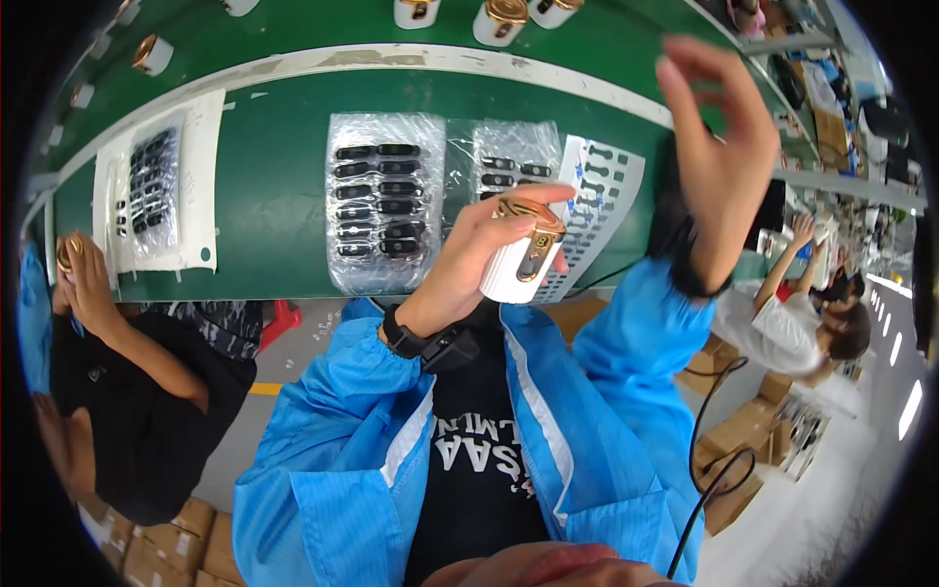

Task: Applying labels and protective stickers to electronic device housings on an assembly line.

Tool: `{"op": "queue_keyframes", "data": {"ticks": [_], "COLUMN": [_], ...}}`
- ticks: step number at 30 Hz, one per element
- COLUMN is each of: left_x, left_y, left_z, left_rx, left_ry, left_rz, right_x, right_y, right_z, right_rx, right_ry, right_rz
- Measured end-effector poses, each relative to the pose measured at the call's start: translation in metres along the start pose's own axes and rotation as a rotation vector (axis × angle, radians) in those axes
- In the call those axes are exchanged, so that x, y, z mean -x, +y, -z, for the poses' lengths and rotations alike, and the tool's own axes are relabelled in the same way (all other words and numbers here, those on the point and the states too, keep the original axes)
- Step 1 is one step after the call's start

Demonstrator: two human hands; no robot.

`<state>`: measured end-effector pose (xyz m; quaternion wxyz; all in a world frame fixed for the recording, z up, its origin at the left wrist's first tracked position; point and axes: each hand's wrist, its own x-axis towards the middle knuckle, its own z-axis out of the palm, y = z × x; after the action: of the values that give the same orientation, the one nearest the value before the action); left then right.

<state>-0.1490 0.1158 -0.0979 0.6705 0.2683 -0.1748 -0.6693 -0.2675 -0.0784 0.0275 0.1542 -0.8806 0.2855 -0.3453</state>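
Note:
My left hand (pixel 468 249) grips a white ribbed cylinder with a gold top (pixel 506 276), held tilted over the near edge of the green table. A black oval panel on its side faces up to the right. My right hand (pixel 729 142) is raised at the right with bent fingers set apart, slightly blurred, and nothing visible in it. Beyond the left hand lies a clear plastic tray of black oval panels (pixel 380 192). A second, smaller plastic pack of panels (pixel 499 164) is partly hidden by that hand. Beside it rests a white sheet of dark cut-out stickers (pixel 611 181).
More white-and-gold cylinders (pixel 501 23) stand on the green strip past a pale rail (pixel 391 61). At the left, a co-worker's hand (pixel 93 289) holds a similar one near a pack of panels (pixel 155 186). Cardboard boxes (pixel 738 440) and a black cable (pixel 696 470) are at the right.

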Motion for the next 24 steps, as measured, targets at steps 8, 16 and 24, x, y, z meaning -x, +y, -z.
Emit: {"op": "queue_keyframes", "data": {"ticks": [8,16,24], "left_x": [0.01,0.009,0.004], "left_y": [0.002,-0.007,-0.011], "left_z": [-0.024,-0.029,-0.035], "left_rx": [-0.16,-0.248,-0.578], "left_ry": [-0.036,-0.144,-0.135], "left_rz": [0.037,0.01,-0.063], "right_x": [0.122,0.144,0.145], "right_y": [-0.041,-0.026,-0.014], "right_z": [-0.013,0.01,0.033], "right_rx": [0.094,-0.096,-0.195], "right_ry": [0.054,0.009,-0.129], "right_rz": [-0.005,-0.224,-0.267]}}
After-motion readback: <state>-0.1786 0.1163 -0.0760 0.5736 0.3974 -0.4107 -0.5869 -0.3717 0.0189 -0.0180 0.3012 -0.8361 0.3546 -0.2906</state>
